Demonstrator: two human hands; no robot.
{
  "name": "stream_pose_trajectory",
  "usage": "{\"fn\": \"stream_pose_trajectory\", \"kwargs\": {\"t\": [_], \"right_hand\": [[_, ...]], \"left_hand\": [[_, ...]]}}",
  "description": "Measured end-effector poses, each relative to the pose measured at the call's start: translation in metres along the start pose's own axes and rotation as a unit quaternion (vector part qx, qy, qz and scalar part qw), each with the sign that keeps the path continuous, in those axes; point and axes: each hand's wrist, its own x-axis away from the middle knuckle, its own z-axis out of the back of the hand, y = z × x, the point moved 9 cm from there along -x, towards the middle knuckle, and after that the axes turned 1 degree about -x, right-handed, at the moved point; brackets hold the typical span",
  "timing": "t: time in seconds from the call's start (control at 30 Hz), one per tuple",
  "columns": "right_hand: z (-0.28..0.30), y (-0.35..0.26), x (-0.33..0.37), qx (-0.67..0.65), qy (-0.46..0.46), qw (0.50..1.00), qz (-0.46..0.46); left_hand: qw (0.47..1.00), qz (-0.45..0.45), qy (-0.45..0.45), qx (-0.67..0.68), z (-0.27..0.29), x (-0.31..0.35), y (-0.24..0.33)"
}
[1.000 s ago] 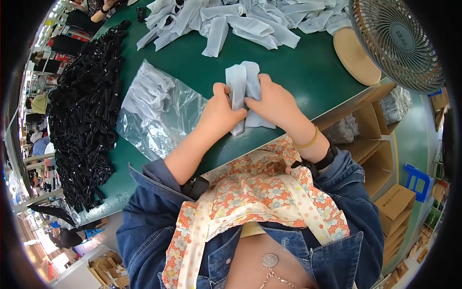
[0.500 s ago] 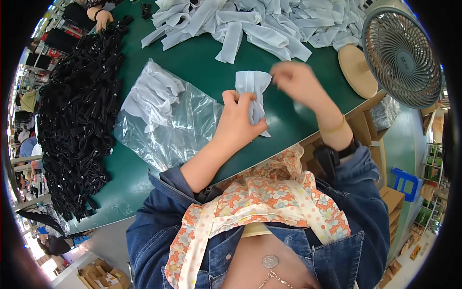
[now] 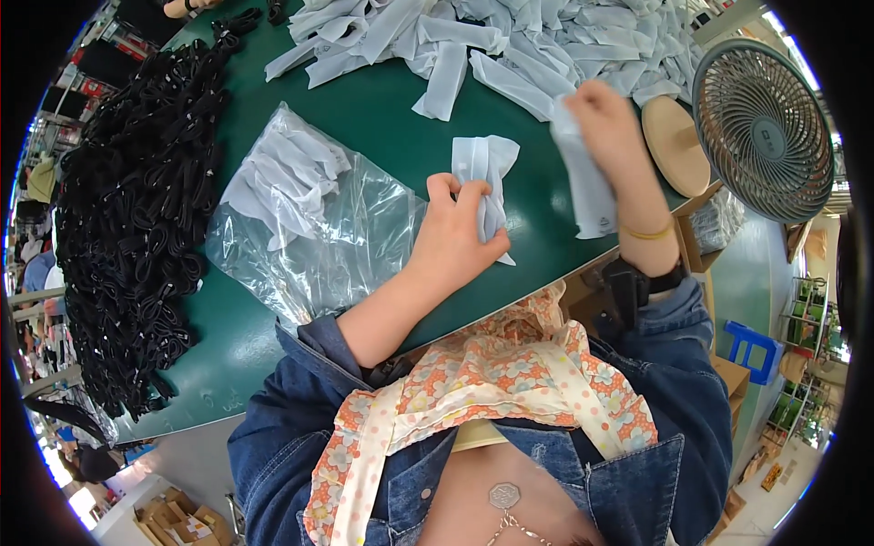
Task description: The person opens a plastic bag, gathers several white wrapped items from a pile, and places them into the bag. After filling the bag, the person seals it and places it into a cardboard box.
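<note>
My left hand (image 3: 460, 232) is closed round a small bunch of frosted whitish pouches (image 3: 485, 156), pressed down on the green table near its front edge. From my right hand (image 3: 605, 127), fingers curled and a little blurred, hangs a single long frosted pouch (image 3: 590, 196) with a small dark print near its lower end. Beside my left forearm lies a large clear plastic bag (image 3: 373, 214), holding several similar pouches (image 3: 291, 177). A loose heap of the pouches (image 3: 537, 45) spreads across the far side of the table.
Bundled black cables (image 3: 137, 227) form a long heap along the left side of the green table (image 3: 391, 114). A grey fan (image 3: 765, 136) on a beige base (image 3: 672, 146) stands at the right edge. Another person's hand (image 3: 188, 7) shows at top left. Cardboard boxes sit below the right edge.
My right hand has moved right and slightly away from me, and a pouch now hangs from it. My left hand keeps its hold on the bunch. The other person's hand has mostly left view.
</note>
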Motion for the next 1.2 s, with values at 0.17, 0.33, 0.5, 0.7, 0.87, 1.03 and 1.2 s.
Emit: {"fn": "stream_pose_trajectory", "kwargs": {"t": [0.17, 0.33, 0.5, 0.7, 0.87, 1.03, 1.2], "right_hand": [[-0.035, 0.031, 0.041, 0.127, -0.069, 0.988, -0.058], [-0.062, 0.035, 0.076, 0.200, -0.122, 0.972, -0.032], [-0.072, 0.024, 0.083, 0.226, -0.026, 0.974, 0.023], [-0.091, 0.014, 0.089, -0.031, -0.126, 0.991, 0.010], [-0.096, 0.020, 0.075, -0.018, -0.108, 0.992, -0.063], [-0.104, 0.034, 0.044, -0.095, -0.256, 0.959, -0.080], [-0.044, 0.014, -0.006, 0.309, 0.114, 0.908, 0.260]], "left_hand": [[1.000, 0.003, 0.005, -0.012, 0.000, -0.001, 0.000], [1.000, -0.001, 0.003, -0.016, 0.000, -0.002, -0.002], [1.000, -0.006, 0.021, -0.020, 0.001, 0.000, -0.002], [0.993, -0.090, 0.005, -0.074, 0.003, 0.003, 0.010], [0.990, -0.088, -0.004, -0.108, 0.001, 0.001, 0.011], [0.982, -0.074, -0.008, -0.172, 0.002, 0.000, 0.006], [0.980, -0.103, 0.012, -0.171, 0.003, -0.003, 0.016]]}}
